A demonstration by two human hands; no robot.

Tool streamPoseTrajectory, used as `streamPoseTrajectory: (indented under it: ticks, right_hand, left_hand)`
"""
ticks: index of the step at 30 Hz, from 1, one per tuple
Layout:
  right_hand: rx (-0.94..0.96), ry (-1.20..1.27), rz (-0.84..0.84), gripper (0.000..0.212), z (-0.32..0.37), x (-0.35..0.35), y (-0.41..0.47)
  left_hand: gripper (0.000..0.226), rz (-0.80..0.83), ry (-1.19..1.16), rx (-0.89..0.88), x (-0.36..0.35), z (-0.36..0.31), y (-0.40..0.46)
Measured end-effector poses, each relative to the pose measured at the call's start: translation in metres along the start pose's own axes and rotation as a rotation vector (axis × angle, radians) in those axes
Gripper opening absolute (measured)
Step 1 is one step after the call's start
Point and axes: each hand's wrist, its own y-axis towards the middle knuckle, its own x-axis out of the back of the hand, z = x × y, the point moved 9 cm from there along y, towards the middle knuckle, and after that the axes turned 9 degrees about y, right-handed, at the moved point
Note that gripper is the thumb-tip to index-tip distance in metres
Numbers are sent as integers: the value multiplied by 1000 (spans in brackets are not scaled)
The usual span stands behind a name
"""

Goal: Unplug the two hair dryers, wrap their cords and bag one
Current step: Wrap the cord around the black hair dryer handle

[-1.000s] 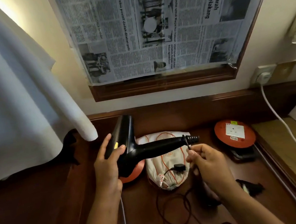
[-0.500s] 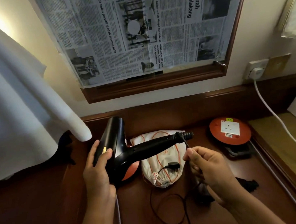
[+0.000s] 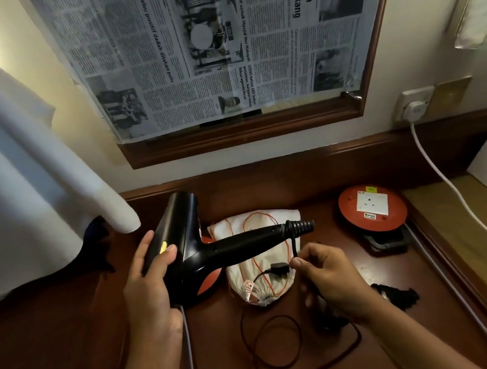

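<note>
Fingers of the left hand (image 3: 148, 285) curl around the barrel of the black hair dryer (image 3: 201, 251), holding it above the counter (image 3: 337, 367) with its handle pointing right. Those of the right hand (image 3: 325, 272) pinch the dryer's black cord (image 3: 293, 244) just below the ribbed strain relief at the handle's end. From there the cord runs down and lies in loose loops on the counter, near the person. The step in hand looks like starting the wrap. To do it well, the left hand should keep the dryer steady while the right leads the cord round the handle in snug, even turns, without a sharp kink at the strain relief. A white drawstring bag (image 3: 257, 275) lies on the counter directly under the handle, between the two hands.
</note>
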Motion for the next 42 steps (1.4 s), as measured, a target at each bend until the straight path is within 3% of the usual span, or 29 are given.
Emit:
streamPoseTrajectory:
  ticks: [4, 9, 18, 33, 37, 39, 42]
  right_hand:
    - [-17, -25, 28, 19, 0, -5, 10]
    - [-68, 216, 99, 31, -9, -22, 25]
    - [-28, 272, 107, 29, -15, -15, 38]
    - [85, -17, 221, 25, -2, -2, 53]
    - [-112, -7, 413, 26, -1, -6, 55]
    - [-240, 53, 509, 27, 0, -6, 55]
    - [-312, 55, 592, 15, 8, -3, 60]
  left_hand:
    - [45, 22, 2, 11, -6, -2, 6]
    - [44, 81, 6, 75, -14, 4, 11]
    - [70, 314, -45, 264, -33, 27, 11]
    - [69, 389, 40, 178, -27, 17, 25]
    - [65, 399, 55, 153, -23, 8, 28]
    - [49, 438, 44, 151, -24, 2, 25]
    - [42, 536, -14, 168, -28, -4, 20]
